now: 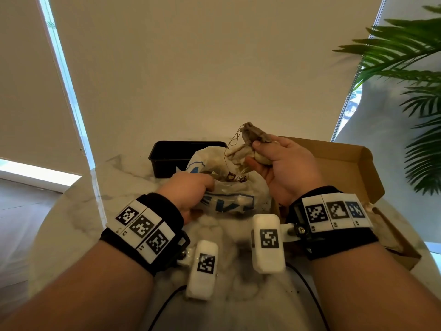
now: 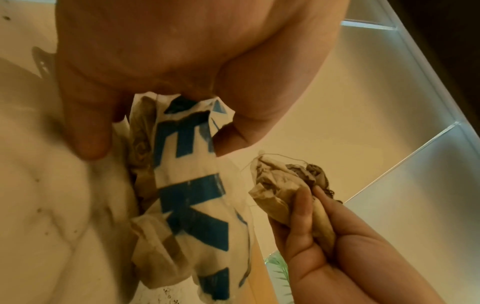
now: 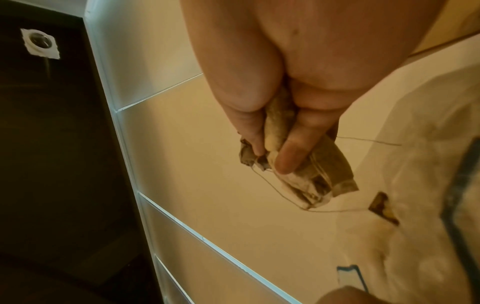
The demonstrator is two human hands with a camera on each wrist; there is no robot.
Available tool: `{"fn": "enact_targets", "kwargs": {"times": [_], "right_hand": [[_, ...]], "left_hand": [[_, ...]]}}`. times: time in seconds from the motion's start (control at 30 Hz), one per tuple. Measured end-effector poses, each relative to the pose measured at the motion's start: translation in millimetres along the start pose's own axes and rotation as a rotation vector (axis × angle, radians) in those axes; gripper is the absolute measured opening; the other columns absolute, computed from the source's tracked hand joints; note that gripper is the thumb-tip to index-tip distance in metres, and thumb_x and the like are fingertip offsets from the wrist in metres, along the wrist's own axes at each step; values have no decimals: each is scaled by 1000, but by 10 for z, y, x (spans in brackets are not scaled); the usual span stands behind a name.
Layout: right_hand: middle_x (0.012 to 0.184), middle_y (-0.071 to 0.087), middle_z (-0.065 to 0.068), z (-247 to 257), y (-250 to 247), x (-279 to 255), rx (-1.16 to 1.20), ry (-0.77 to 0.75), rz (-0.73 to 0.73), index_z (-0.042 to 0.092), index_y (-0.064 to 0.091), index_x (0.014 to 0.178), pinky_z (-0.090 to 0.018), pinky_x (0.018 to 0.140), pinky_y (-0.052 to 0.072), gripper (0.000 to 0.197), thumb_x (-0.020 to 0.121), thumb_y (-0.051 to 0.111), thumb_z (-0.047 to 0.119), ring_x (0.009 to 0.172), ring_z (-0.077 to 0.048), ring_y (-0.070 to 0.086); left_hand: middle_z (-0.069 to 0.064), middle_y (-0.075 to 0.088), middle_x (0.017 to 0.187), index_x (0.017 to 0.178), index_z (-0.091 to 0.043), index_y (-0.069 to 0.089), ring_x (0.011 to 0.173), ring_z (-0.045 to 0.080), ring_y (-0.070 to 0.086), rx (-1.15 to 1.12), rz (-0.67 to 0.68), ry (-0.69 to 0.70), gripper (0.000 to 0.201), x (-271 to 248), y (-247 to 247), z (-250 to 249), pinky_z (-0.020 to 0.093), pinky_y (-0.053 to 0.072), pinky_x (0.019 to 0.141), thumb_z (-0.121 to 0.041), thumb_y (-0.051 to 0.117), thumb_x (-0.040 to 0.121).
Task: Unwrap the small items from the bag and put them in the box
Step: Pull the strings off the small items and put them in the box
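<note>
A crumpled white plastic bag [image 1: 229, 194] with blue print lies on the marble table in front of me. My left hand [image 1: 191, 187] grips its near edge, the bag [image 2: 187, 185] bunched between thumb and fingers. My right hand [image 1: 269, 158] is raised above the bag and holds a small stained tea bag bundle [image 1: 253, 134] with thin strings trailing down. In the right wrist view the tea bags [image 3: 293, 164] are pinched between thumb and fingers. More tagged tea bags [image 1: 231, 176] lie in the bag's mouth. An open cardboard box [image 1: 338, 168] stands at the right.
A black plastic tray [image 1: 167, 156] sits behind the bag. The round marble table [image 1: 119, 182] ends close on the left. A green palm plant [image 1: 410, 80] stands at the far right. Beige blinds fill the background.
</note>
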State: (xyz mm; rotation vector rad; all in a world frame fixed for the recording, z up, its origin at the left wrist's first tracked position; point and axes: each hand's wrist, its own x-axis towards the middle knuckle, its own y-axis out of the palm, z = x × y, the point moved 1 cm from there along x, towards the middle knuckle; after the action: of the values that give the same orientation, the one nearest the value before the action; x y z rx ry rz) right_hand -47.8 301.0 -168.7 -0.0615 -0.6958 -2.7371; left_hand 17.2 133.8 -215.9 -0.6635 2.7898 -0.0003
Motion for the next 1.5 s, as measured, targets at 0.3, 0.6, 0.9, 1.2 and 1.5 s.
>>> {"fn": "enact_targets", "kwargs": {"times": [0.3, 0.6, 0.9, 1.2, 1.5], "right_hand": [[109, 74, -20, 247, 70, -103, 130, -93, 95, -4, 64, 121, -23, 62, 59, 27, 95, 59, 0, 89, -25, 75], [99, 74, -19, 588, 240, -261, 286, -15, 344, -1, 75, 92, -18, 59, 58, 21, 80, 61, 9, 91, -25, 71], [109, 71, -22, 468, -73, -258, 348, 297, 452, -4, 73, 107, -20, 53, 58, 53, 56, 85, 1, 85, -26, 75], [95, 75, -15, 439, -453, -215, 12, 310, 510, 3, 76, 104, -20, 57, 60, 37, 68, 84, 5, 78, -19, 75], [83, 73, -13, 237, -406, -256, -540, 347, 471, 2, 70, 102, -26, 57, 60, 25, 80, 68, -8, 70, -21, 72]], "left_hand": [[7, 57, 132, 140, -27, 47, 111, 29, 59, -85, -269, 242, 93, 40, -104, -129, 47, 56, 91, -50, 73, 54], [5, 68, 126, 125, -29, 56, 107, 21, 72, -245, 177, 464, 51, -181, 92, -212, 40, 58, 90, -13, 69, 79], [-9, 77, 103, 116, -23, 72, 91, 2, 69, 154, 455, 501, 19, -302, 340, -86, 23, 52, 78, -24, 66, 98], [8, 69, 86, 95, -12, 80, 75, 26, 68, -405, 710, -123, 54, -490, 445, -97, 39, 60, 72, -48, 40, 99], [16, 73, 110, 124, -12, 72, 89, 32, 72, -400, 688, -134, 69, -632, 603, -67, 56, 53, 96, -65, 51, 86]]}}
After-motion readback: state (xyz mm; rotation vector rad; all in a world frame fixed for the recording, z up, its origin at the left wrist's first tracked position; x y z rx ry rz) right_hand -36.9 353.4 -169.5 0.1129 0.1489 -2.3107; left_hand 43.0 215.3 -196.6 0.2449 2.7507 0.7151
